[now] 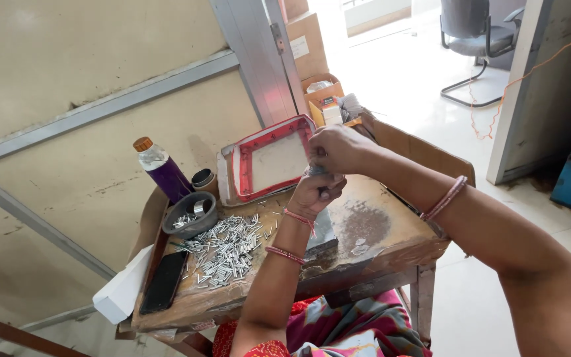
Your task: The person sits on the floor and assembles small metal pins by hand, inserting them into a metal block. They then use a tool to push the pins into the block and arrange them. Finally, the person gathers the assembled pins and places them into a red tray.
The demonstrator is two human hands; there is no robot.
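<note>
Over the table [371, 228], your left hand [315, 192] and right hand [338, 149] both pinch something small, too hidden to identify; pins [226, 248] lie left.

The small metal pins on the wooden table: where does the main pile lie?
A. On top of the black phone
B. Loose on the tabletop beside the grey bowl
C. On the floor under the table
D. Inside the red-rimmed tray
B: the small metal pins lie scattered on the wooden table, right beside the grey bowl and left of the hands.
</note>
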